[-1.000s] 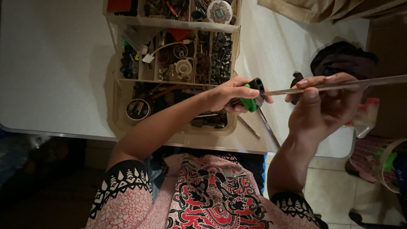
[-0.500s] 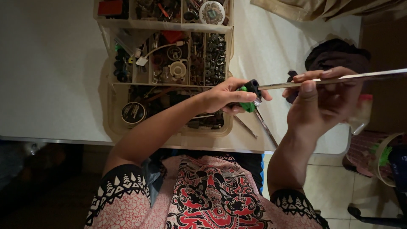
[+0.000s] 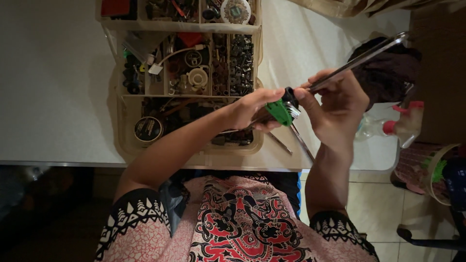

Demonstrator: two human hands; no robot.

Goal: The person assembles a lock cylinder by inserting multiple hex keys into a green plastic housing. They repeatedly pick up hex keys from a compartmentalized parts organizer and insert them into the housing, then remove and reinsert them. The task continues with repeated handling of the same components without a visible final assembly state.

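Note:
My left hand (image 3: pixel 252 110) grips a green and black tool handle (image 3: pixel 282 109) over the front edge of a white table (image 3: pixel 53 97). My right hand (image 3: pixel 335 104) meets it from the right and holds a long thin metal rod (image 3: pixel 361 59) that runs up and to the right from the handle's black end. Both hands hover just right of a clear plastic parts organizer (image 3: pixel 187 73) packed with small hardware.
Two loose metal rods (image 3: pixel 298 140) lie on the table under my hands. A dark cloth bundle (image 3: pixel 388 68) and a clear bottle with a red cap (image 3: pixel 388 127) sit at the right. A round black tin (image 3: pixel 147 129) lies in the organizer's near tray.
My right hand slid left along the rod up to the handle. The rod swung from nearly level to pointing up and right. The view shifted slightly.

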